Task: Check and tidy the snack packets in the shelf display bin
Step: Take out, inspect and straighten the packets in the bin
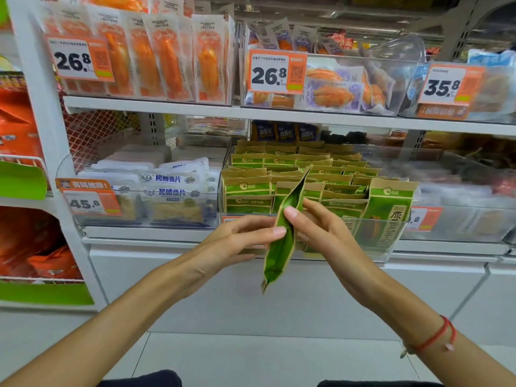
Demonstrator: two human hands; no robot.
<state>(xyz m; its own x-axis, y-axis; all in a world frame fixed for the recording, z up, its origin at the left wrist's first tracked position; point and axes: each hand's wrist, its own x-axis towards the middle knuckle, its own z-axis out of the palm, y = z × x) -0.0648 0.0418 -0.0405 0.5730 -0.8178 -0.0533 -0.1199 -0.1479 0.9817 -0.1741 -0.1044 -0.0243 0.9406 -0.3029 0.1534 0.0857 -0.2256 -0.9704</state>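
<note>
- Left hand (237, 241) and right hand (321, 230) both pinch one green packet (282, 241) between them, edge-on, tilted.
- It hangs just in front of the clear bin (391, 247), which holds rows of matching packets (293, 174).

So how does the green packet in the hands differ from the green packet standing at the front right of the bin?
The held packet is out of the clear bin, pinched between the left hand and right hand; the front-right packet stands inside it, untouched. The held packet is turned edge-on and tilted, showing its side; the front-right packet stands upright, printed face forward. Both are green with kraft-brown edges.
</note>
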